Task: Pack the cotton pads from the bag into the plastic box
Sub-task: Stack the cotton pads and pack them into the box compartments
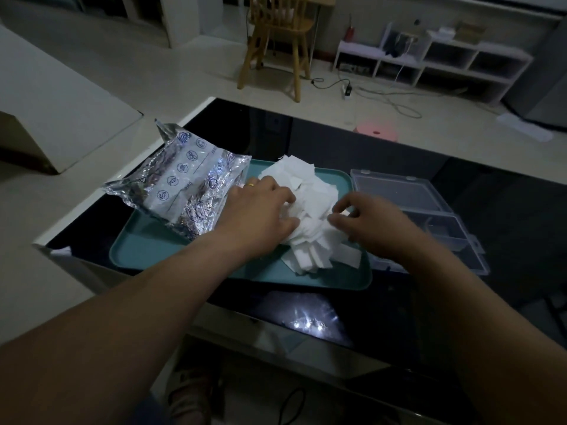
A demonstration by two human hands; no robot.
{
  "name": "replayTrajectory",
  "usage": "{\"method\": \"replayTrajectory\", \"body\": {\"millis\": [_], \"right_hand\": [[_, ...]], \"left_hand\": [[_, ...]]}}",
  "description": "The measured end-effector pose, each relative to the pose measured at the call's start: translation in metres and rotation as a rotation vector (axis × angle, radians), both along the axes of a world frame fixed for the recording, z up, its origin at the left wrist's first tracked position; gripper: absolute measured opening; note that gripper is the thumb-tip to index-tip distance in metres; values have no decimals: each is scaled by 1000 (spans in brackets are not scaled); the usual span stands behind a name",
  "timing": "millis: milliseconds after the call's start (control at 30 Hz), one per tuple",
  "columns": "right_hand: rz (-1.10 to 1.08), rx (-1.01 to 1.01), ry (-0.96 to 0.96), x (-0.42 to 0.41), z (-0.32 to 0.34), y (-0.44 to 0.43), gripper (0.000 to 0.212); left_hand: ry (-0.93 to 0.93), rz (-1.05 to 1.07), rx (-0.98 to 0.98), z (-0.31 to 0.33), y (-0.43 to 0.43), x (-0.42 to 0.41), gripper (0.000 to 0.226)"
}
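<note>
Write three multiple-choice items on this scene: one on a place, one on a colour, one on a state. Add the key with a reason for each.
1. Where does the pile of cotton pads lie? A inside the bag; B on the tray; C in the plastic box.
2. What colour is the tray? A red; B teal; C yellow.
3. How is the plastic box? A open; B shut; C upside down.

Key:
1 B, the pile sits on the tray, between the bag and the plastic box.
2 B, its rim and bare surface show teal.
3 A, its clear lid lies folded back.
</note>
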State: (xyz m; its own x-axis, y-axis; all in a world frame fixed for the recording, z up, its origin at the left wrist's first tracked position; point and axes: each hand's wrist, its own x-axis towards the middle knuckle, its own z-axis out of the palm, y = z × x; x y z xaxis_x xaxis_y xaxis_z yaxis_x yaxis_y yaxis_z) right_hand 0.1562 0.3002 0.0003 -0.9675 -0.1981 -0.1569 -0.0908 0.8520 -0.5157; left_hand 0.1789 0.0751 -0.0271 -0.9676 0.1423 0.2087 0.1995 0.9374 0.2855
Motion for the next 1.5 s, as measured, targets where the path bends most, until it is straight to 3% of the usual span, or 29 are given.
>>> {"method": "replayTrajectory", "body": {"millis": [100, 267, 367, 467, 533, 667, 767, 867, 1000, 1067, 1167, 1333, 1500], "right_hand": [[73, -34, -94, 7, 1, -6, 24], [20, -122, -49, 10, -1, -17, 22], [-3, -105, -61, 17, -5, -29, 27], [-61, -147, -64, 17, -5, -39, 8], [-119, -200, -46, 14, 4, -40, 8], [-152, -212, 33, 8, 25, -31, 12], [-185, -271, 148, 10, 32, -18, 5], [-191, -317, 283, 18, 25, -13, 5], [-102, -317, 440, 30, 9, -20, 9], [-50, -340, 456, 33, 6, -27, 10], [8, -387, 407, 38, 3, -37, 13], [39, -440, 236, 34, -2, -39, 8], [16, -538, 20, 26, 1, -28, 26]], "left_hand": [[-18, -2, -66, -2, 5, 0, 43], [-7, 16, -80, -3, 9, 3, 32], [9, -4, -55, 2, 13, 8, 39], [31, -23, -55, 6, 17, 14, 35], [16, 2, -28, 10, 18, 14, 29], [-22, 87, 158, 19, 17, 11, 22], [-37, 124, 419, 32, 25, 12, 20], [-192, 174, 710, 37, 37, 12, 25], [-462, 194, 1170, 34, 42, 8, 47], [-567, 164, 1347, 38, 42, 5, 41], [-603, 185, 1444, 37, 42, 0, 33], [-582, 252, 1442, 28, 37, -2, 26], [-596, 348, 1552, 27, 27, -6, 11]]}}
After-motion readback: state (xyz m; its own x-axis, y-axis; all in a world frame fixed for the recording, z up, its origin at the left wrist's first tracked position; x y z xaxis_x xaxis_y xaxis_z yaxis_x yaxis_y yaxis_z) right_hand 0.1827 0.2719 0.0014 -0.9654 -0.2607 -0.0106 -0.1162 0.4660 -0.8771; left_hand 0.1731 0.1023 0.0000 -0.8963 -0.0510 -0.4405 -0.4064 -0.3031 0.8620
